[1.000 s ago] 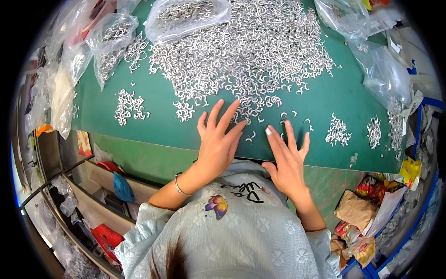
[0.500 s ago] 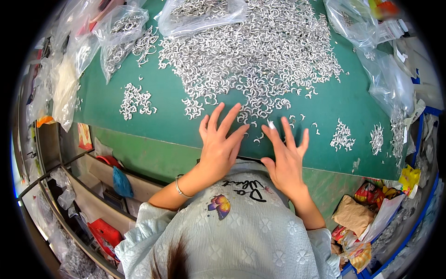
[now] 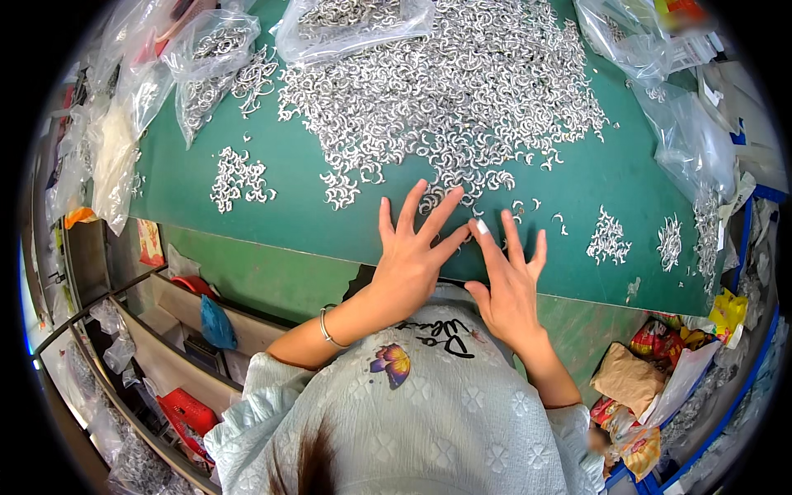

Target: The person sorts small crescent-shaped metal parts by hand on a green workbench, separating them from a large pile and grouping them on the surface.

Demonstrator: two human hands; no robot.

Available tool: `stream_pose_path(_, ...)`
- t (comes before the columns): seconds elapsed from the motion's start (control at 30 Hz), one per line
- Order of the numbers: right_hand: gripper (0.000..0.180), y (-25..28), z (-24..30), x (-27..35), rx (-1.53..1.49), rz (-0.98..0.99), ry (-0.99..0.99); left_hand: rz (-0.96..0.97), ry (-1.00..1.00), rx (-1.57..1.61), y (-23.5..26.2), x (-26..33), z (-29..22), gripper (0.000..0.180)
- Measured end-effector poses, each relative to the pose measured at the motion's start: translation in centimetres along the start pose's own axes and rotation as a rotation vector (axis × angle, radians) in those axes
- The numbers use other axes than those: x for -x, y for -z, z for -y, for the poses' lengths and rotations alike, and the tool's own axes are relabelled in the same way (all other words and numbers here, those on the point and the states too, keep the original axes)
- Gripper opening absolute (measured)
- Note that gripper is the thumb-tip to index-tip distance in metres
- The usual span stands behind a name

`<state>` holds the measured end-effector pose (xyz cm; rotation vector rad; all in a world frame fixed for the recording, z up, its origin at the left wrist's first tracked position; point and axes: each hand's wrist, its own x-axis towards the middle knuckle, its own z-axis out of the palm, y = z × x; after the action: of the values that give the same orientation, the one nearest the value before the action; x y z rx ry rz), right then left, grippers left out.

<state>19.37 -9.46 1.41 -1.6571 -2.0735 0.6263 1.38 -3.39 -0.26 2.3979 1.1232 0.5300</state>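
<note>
A wide spread of small silvery C-shaped metal pieces (image 3: 462, 91) covers the far middle of the green table (image 3: 305, 223). My left hand (image 3: 412, 260) lies over the near edge of that spread, fingers apart, its index fingertip close to my right hand's. Just right of it, my right hand (image 3: 510, 280) has its fingers spread, with white on one fingertip. A few loose pieces lie under and beside the fingertips; the hands partly hide them. Neither hand visibly grips a piece. Smaller heaps sit to the left (image 3: 239, 179) and right (image 3: 608, 237).
Clear plastic bags of metal pieces stand at the far left (image 3: 210, 62) and far middle (image 3: 351, 25). Another clear bag (image 3: 689, 140) lies along the right side. Below the table are a shelf with a blue bag (image 3: 217, 322) and a brown paper bag (image 3: 627, 379) among packets.
My left hand has moved right, toward my right hand, with its fingers spread wider. My right hand has barely moved.
</note>
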Motion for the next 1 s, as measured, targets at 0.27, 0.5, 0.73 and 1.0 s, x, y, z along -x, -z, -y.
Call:
stream_pose_path(0.27,0.074,0.0,-0.2,0.1,0.03,0.031,0.015,-0.001,0.059,0.062,0.4,0.7,-0.1,0.047)
stream_pose_path(0.5,0.075,1.5,-0.8,1.9,0.13,0.088,-0.106,0.017,0.048,0.029,0.8,0.8,0.1,0.048)
stream_pose_path(0.73,0.077,0.7,-0.4,2.6,0.077,0.067,-0.063,0.035,-0.006,0.039,-0.3,0.2,-0.7,0.049)
stream_pose_path(1.0,0.075,1.2,-1.6,4.9,0.116,-0.084,-0.219,0.041,0.013,0.089,0.4,0.7,-0.2,0.044)
